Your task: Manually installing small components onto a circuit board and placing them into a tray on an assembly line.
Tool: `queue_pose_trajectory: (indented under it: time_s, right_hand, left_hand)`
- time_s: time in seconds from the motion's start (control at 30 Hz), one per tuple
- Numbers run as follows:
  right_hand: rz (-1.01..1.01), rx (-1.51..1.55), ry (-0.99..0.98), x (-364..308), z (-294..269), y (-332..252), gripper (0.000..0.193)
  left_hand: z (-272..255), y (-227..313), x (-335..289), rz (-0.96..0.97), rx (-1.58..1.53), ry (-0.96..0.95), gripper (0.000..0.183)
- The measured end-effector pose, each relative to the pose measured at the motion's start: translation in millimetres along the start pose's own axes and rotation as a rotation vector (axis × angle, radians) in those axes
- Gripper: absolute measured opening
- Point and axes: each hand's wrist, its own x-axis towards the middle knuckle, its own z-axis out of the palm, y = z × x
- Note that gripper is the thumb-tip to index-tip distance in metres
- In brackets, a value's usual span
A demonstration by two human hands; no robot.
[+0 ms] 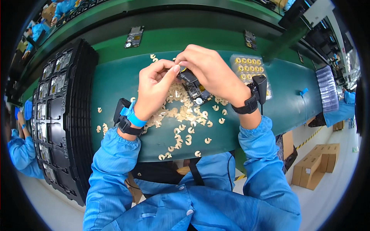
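Circuit board (196, 90), black with a white dot near its lower end, held up tilted above the middle of the green mat (115, 142). Left hand (154, 82): thumb and forefinger pinched at the board's upper end, other fingers curled. Right hand (210, 71): nearly closed, fingers bent over that same end. Between them they hold the board; which fingertips bear it, cannot tell.

Round part (182, 69), yellow-edged, at the upper end under the fingertips. Judgement: this board is mid-step, not yet set down; whether the part is fully seated, cannot tell.

Below: many pale C-shaped pieces (181, 113), heaped and strewn; clutter right where the board might be laid. Right: clear sheet (233, 57) bearing rows of yellow rings (251, 68), plenty left. Far ledge: two more boards (134, 37), well apart. Left: tall stack of black trays (79, 127), boards in the top one, walling off that side.
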Motion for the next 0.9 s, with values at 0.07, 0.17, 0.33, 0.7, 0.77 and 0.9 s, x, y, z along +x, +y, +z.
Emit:
queue_pose_trajectory:
  time_s: [0.07,0.17,0.33,0.7,0.77,0.9]
  right_hand:
    - [0.005,0.036,0.056,5.6,4.8,1.5,0.013]
    - [0.183,0.091,0.236,3.7,14.0,-1.6,0.014]
    - [0.226,0.127,0.178,-3.3,13.3,-1.9,0.011]
    - [0.221,0.149,0.202,-6.4,20.4,1.7,0.010]
    - [0.231,0.158,0.199,-6.8,21.0,1.6,0.010]
    - [0.255,0.181,0.181,-7.7,18.1,1.8,0.011]
  left_hand:
    - [-3.1,-1.0,1.1,-0.022,-0.063,0.023,0.016]
    - [-4.2,-2.2,0.9,0.027,-0.053,0.095,0.014]
    - [-2.7,-2.7,3.5,0.069,-0.112,0.147,0.014]
    - [-2.4,-2.9,0.5,0.064,-0.005,0.130,0.013]
    - [-2.7,-2.4,-0.2,0.060,-0.005,0.126,0.014]
    - [-2.3,-6.7,2.3,0.079,-0.039,0.141,0.015]
